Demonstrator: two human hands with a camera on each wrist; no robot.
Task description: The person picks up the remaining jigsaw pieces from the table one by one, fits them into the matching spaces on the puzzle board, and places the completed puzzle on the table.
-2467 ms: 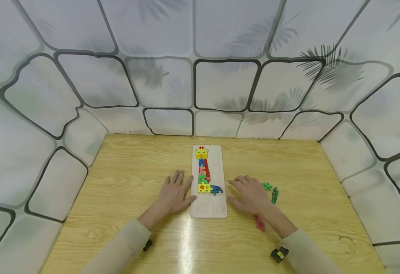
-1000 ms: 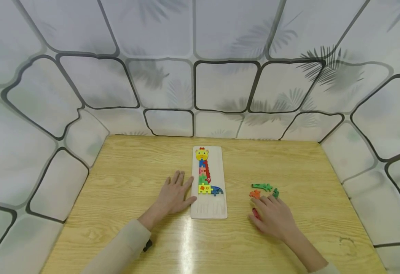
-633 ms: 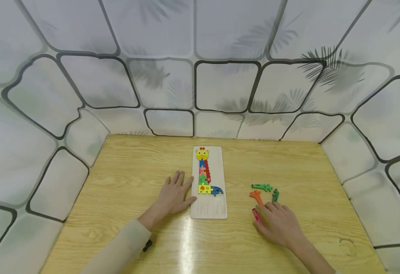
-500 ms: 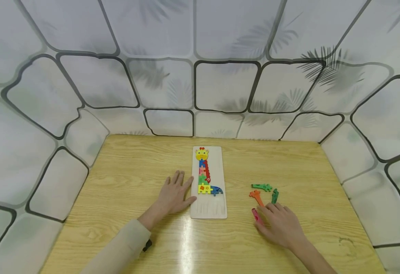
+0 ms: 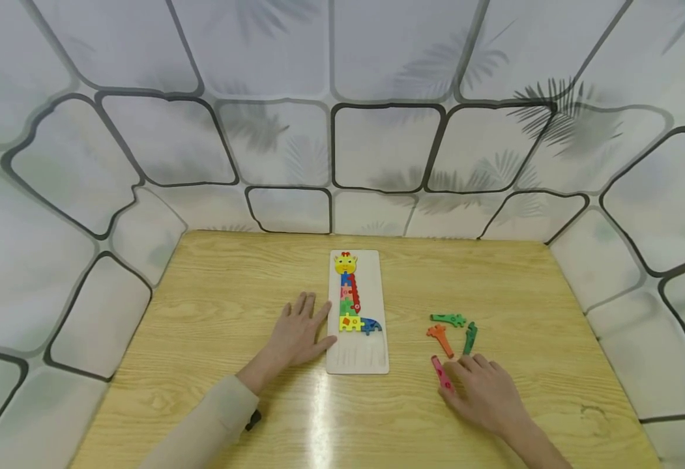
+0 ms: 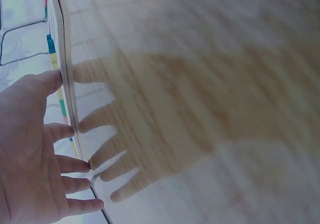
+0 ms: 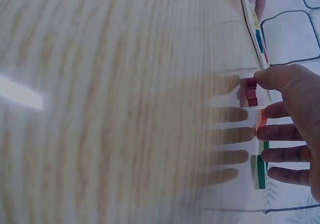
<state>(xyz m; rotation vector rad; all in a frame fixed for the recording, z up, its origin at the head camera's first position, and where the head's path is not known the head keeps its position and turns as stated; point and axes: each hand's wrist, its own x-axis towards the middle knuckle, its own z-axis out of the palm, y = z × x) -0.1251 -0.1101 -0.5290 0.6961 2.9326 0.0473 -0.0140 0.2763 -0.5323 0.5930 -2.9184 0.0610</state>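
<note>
In the head view my left hand [image 5: 298, 332] lies with spread fingers at the left side of a pale wooden puzzle board [image 5: 358, 358], thumb and forefinger at its edge. A giraffe puzzle lies on the board, with a yellow head [image 5: 345, 263], a red mane [image 5: 355, 293], a yellow body piece [image 5: 350, 324] and a blue piece [image 5: 370, 325]. My right hand [image 5: 489, 394] is low over the table, its thumb at a pink puzzle piece [image 5: 442, 374]. In the right wrist view the fingers of my right hand [image 7: 295, 129] are straight, near a green piece [image 7: 260, 171].
Beyond my right hand lie an orange piece [image 5: 440, 340], a green piece [image 5: 448, 320] and a dark green piece [image 5: 470, 337]. The wooden table [image 5: 236, 260] is enclosed by walls [image 5: 295, 143] with a stone pattern.
My right hand has moved from the board's right side to the loose pieces, then slightly back toward me. The orange and pink pieces now show more fully. My left hand stays put.
</note>
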